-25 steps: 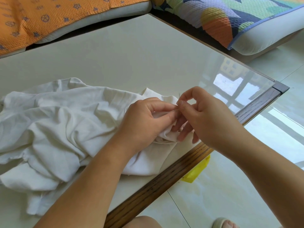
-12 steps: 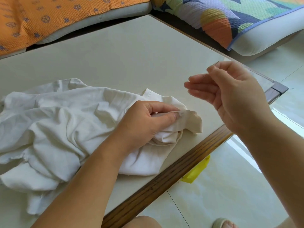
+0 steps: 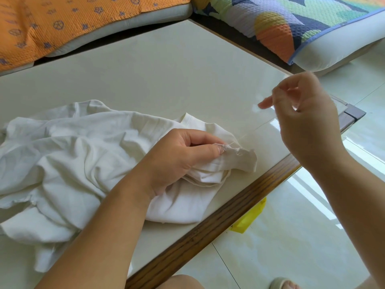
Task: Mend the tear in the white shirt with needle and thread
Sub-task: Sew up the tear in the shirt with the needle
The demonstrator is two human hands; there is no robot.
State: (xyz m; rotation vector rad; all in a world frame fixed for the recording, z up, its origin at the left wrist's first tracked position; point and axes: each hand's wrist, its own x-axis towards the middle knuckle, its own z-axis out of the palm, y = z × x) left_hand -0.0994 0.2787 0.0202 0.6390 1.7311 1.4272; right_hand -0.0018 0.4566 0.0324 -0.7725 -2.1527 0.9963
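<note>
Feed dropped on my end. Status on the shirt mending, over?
Left hand pinches shirt at the stitches. Right hand raised, pinching taut thread; needle lost in blur. Nothing in the way.

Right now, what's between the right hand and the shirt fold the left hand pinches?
Head view: a thin thread over bare table, running from shirt to right hand.

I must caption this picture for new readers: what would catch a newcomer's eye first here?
The left hand pinches a fold of the crumpled white shirt on the pale table. From that fold a thin thread runs up toward the blurred right hand, raised over the table's corner. Behind, an orange cushion cover stands out.
</note>
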